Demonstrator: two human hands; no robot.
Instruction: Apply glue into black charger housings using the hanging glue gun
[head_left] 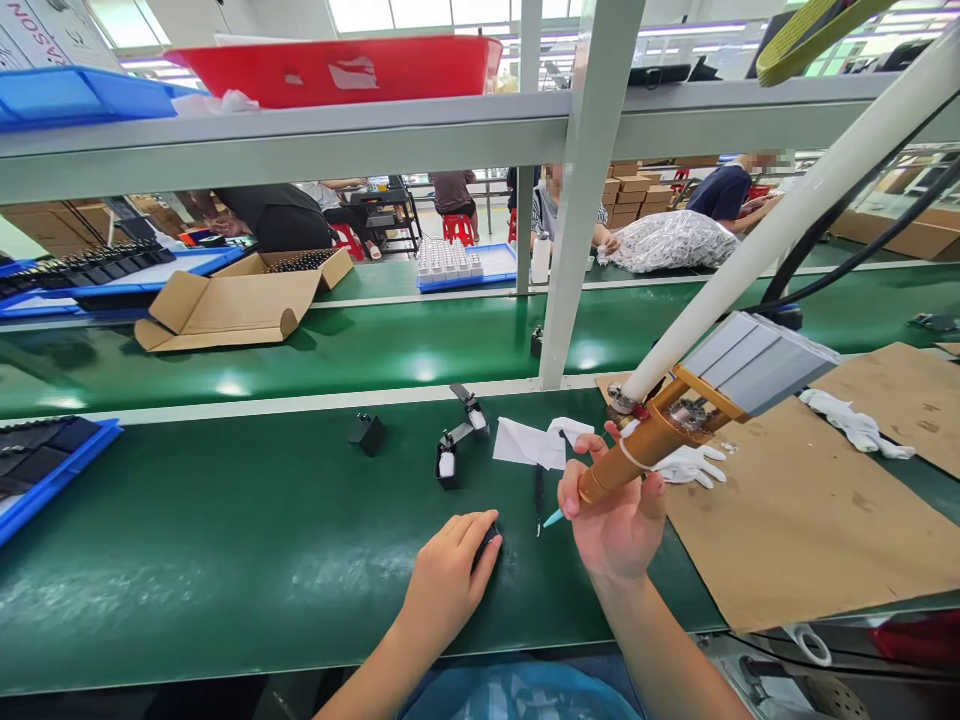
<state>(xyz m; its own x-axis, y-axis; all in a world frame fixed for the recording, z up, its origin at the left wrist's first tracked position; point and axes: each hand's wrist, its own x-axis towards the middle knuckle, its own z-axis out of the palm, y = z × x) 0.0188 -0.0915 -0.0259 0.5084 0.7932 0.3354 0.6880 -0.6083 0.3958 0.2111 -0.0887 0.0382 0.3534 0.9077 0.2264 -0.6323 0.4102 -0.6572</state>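
Note:
My left hand is closed around a small dark object, mostly hidden by its fingers, low over the green bench. My right hand has its fingers curled about a bronze-coloured cylindrical tool with a grey finned block at its upper end. A light-blue pointed tip shows beside the fingers of that hand. Beyond my hands are an open black ring box with a white insert, another open one, and a shut black box. A thin black tool lies beside white paper.
A white pole slants down to the bronze tool. Brown cardboard and white gloves lie right. A blue tray of dark boxes is left. An upright post stands ahead, with an open carton and co-workers beyond.

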